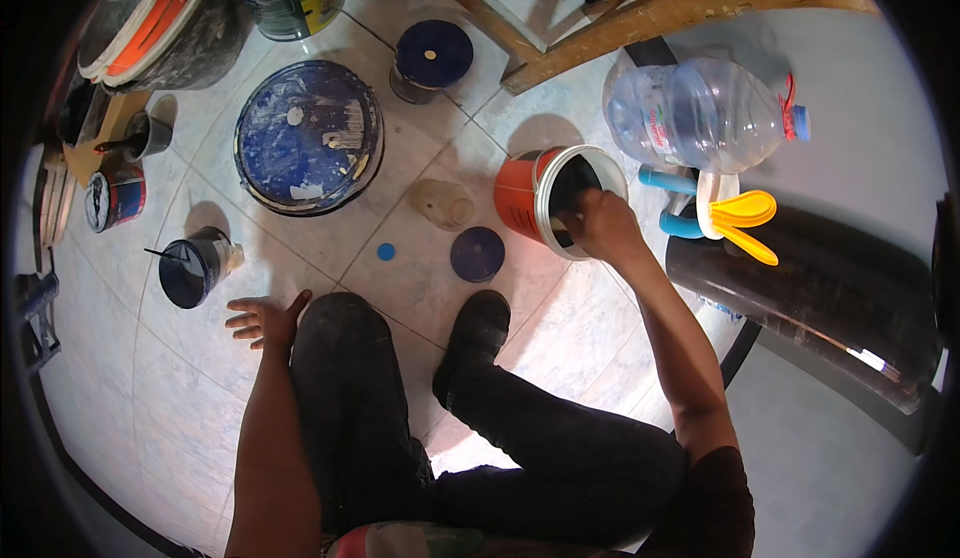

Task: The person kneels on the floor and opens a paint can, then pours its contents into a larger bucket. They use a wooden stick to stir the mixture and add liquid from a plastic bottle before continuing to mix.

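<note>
My right hand (603,226) is at the mouth of an orange bucket (517,196) with a white rim. Its fingers are curled and dip past the rim, and what they hold, if anything, is hidden in the dark inside. Beside my knee my left hand (266,322) is open, fingers spread, with nothing in it. Nearest to that hand stands a small pot (190,270) of dark liquid with a thin stick in it. Left of the bucket lie a round dark blue lid (477,255), a clear plastic bottle (442,205) and a small blue cap (386,252).
A large paint-smeared tub with a blue lid (290,148) stands ahead, near a smaller blue-lidded can (433,55). A big clear water bottle (695,116) lies right, by yellow-handled tools (740,220) and a black cylinder (800,293). Wooden legs (640,28) stand at the back.
</note>
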Motion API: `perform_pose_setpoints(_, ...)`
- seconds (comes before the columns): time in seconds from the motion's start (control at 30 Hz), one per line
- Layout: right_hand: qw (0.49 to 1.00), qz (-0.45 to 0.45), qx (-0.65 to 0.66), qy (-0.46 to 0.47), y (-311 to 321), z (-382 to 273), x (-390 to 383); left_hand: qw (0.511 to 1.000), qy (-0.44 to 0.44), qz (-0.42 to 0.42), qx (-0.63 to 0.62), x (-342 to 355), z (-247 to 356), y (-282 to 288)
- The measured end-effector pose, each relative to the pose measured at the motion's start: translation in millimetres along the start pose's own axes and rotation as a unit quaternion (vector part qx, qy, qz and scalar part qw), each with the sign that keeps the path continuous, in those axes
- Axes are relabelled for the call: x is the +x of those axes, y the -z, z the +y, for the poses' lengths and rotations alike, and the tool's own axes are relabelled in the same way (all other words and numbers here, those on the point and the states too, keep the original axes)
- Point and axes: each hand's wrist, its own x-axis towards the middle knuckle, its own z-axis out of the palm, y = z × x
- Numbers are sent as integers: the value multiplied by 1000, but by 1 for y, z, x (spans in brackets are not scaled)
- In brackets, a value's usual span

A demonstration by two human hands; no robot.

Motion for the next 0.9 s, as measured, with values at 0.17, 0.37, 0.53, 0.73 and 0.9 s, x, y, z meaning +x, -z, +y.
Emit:
perform_pose_setpoints(0.17, 987, 137, 54, -61, 6, 28, 27, 1000, 10, -10, 24, -5, 7, 0)
perform_pose_setpoints(0.37, 999, 31, -11, -23, -13, 26, -7, 1000, -7, -14, 9, -4, 4, 4)
perform_pose_setpoints(0.53, 986, 144, 66, -51, 1, 35, 29, 1000, 1, -8, 2, -4, 3, 2)
perform_pose_setpoints(0.73, 999, -32, -29, -30, -11, 55, 6, 1000, -2, -11, 10, -3, 6, 1)
perform_pose_setpoints(0.9, 984, 138, 99, -44, 6, 40, 35, 1000, 6, -6, 14, -2, 5, -1)
